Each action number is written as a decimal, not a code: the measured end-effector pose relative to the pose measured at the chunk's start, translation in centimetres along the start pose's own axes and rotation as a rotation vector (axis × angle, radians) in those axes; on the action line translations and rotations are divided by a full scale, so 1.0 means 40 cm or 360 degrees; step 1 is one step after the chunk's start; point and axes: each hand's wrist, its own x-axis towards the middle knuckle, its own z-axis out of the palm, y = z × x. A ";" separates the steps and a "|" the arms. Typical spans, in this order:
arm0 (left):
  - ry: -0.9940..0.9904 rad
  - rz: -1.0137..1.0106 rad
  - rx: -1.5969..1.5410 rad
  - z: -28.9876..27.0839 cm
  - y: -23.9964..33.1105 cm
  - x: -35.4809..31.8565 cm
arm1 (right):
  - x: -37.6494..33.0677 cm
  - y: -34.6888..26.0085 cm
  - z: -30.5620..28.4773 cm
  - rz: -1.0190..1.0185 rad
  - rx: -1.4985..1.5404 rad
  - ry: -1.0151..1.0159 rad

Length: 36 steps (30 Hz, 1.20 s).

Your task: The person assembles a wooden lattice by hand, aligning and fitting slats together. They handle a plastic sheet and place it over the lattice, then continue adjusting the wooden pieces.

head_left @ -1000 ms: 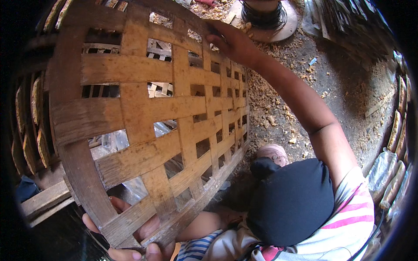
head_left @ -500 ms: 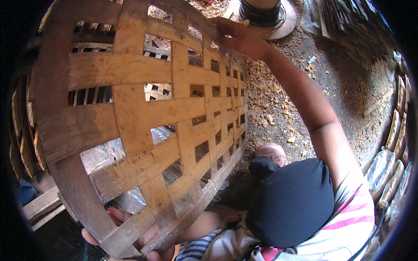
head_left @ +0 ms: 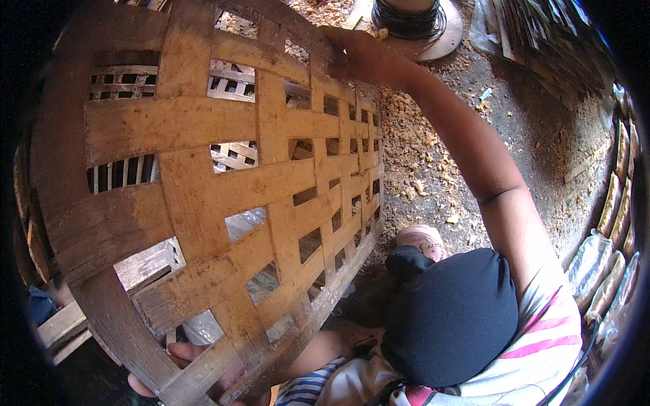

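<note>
A large panel of woven flat wooden slats (head_left: 210,183) stands tilted in front of me, brown at its rim and tan in its middle, with square gaps between the slats. My left hand (head_left: 189,355) is closed around its lower left corner, with the fingers partly showing through a gap and past the edge. Up at the far edge, my right hand (head_left: 352,57) grips the rim with the arm stretched out; its fingertips are partly hidden. Both hands hold this one panel.
Wood shavings (head_left: 406,142) litter the ground beyond the panel. A dark wire coil (head_left: 409,24) sits on a round base at the top. Stacked thin slats (head_left: 542,40) lie top right, plastic-wrapped bundles (head_left: 589,271) at the right. A pink shoe (head_left: 420,238) is near a black cloth bulk (head_left: 450,318).
The panel has tipped slightly, its left side shifting left and a little down. My right hand has moved slightly left with the rim. Both hands keep their hold.
</note>
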 end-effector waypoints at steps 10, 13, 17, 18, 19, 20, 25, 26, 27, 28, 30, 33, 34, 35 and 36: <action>-0.1882 0.0512 0.0743 -0.144 0.029 0.147 | -0.006 0.003 -0.013 -0.0417 0.0137 0.0238; -0.1880 0.0469 0.0792 -0.140 0.041 0.153 | -0.006 0.007 0.001 -0.0436 0.0036 0.0283; -0.1486 0.0334 0.0513 -0.136 0.005 0.095 | -0.007 0.007 0.032 -0.0382 -0.0042 0.0488; -0.1435 0.0281 0.0446 -0.136 0.000 0.090 | -0.008 0.008 0.035 -0.0375 -0.0046 0.0524; -0.1371 0.0224 0.0370 -0.141 -0.003 0.086 | -0.007 0.004 0.038 -0.0371 -0.0046 0.0562; -0.1313 0.0172 0.0286 -0.141 -0.005 0.081 | -0.006 -0.001 0.043 -0.0161 0.0093 0.0453; -0.1052 -0.0102 -0.0168 -0.132 -0.011 0.057 | -0.007 -0.014 0.047 0.0390 0.0512 0.0068; -0.1009 -0.0145 -0.0242 -0.131 -0.011 0.054 | -0.014 -0.012 0.032 0.0305 0.0664 -0.0027; -0.0975 -0.0185 -0.0314 -0.132 -0.009 0.054 | -0.027 -0.007 0.004 0.0219 0.0815 -0.0123; -0.0929 -0.0224 -0.0388 -0.128 -0.007 0.053 | -0.044 0.002 -0.022 0.0136 0.0959 -0.0215; -0.0892 -0.0287 -0.0469 -0.129 -0.002 0.058 | -0.040 0.116 -0.028 -0.0103 0.1162 -0.0197; -0.0877 -0.0262 -0.0512 -0.138 -0.010 0.063 | -0.018 0.109 -0.029 -0.0199 0.1204 -0.0126; -0.0884 -0.0245 -0.0517 -0.141 -0.015 0.066 | -0.008 0.079 -0.034 -0.0185 0.1173 -0.0091; -0.0893 -0.0262 -0.0552 -0.142 -0.015 0.068 | 0.002 0.056 -0.044 -0.0174 0.1078 -0.0108; -0.0920 -0.0295 -0.0579 -0.148 -0.018 0.075 | 0.013 0.034 -0.053 -0.0165 0.0984 -0.0126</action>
